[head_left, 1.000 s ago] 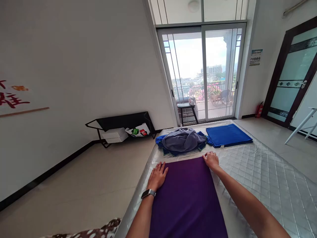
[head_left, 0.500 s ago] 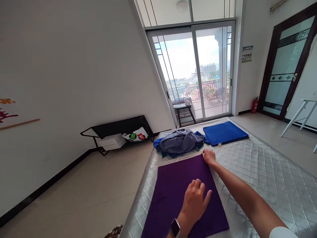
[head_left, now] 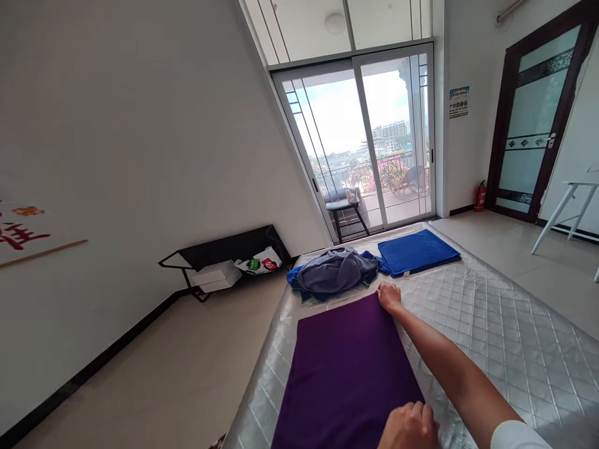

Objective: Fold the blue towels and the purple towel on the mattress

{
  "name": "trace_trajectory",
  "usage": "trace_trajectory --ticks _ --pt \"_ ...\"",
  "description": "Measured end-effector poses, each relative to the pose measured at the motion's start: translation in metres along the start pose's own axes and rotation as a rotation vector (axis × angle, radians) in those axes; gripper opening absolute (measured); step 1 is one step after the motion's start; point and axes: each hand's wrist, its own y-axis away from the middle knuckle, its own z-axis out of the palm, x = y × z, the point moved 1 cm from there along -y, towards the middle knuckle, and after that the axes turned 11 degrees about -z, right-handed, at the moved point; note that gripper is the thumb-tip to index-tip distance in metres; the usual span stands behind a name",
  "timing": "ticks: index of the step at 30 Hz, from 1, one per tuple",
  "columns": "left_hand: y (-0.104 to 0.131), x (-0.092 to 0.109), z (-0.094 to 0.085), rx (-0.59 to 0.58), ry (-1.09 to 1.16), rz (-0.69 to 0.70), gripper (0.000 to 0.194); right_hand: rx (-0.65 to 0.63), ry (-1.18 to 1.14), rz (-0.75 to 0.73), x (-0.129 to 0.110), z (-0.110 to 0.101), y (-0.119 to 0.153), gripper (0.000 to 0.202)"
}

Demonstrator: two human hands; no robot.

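Observation:
A folded purple cloth [head_left: 346, 362] lies flat on the silver quilted mattress [head_left: 496, 312]. My right hand [head_left: 389, 297] is closed on its far right corner. Lower down, at the cloth's right edge near the bottom of the picture, my left hand [head_left: 409, 426] has its fingers curled in on the fabric; the fingertips are partly hidden. Beyond the purple cloth sits a crumpled heap of grey cloth [head_left: 334, 272] with blue cloth under it. To the right of that heap is a neatly folded blue cloth [head_left: 418, 251] with a small white tag.
Against the left wall stands a low black rack [head_left: 224, 246] holding a white box [head_left: 215, 275] and a printed bag [head_left: 259, 262]. A sliding glass door [head_left: 360, 143] is past the mattress's far end. On the right are a fire extinguisher [head_left: 480, 197] and a white-legged stool [head_left: 556, 218].
My left hand has moved from above the middle of the purple cloth down and right to its near right edge, closing there. My right hand stays at the far corner.

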Motion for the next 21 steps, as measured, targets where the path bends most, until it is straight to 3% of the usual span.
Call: trace_trajectory --ticks 5,9,14,18,21 --pt "-0.018 0.037 0.015 0.004 -0.039 0.072 0.006 0.017 0.022 0.029 0.026 -0.008 0.001 0.034" --pt "-0.033 0.056 0.014 0.048 0.012 0.100 0.006 0.042 0.055 0.062 0.052 -0.019 0.007 0.036" --pt "-0.041 0.075 0.009 0.017 0.003 0.094 0.003 0.077 0.089 0.073 0.068 -0.030 0.015 0.039" --pt "-0.031 0.074 -0.021 0.092 0.000 0.038 0.012 0.111 0.103 0.046 0.066 -0.033 0.020 0.041" --pt "-0.023 0.042 -0.060 0.174 0.046 -0.042 0.009 0.132 0.102 -0.005 0.057 -0.029 0.029 0.043"
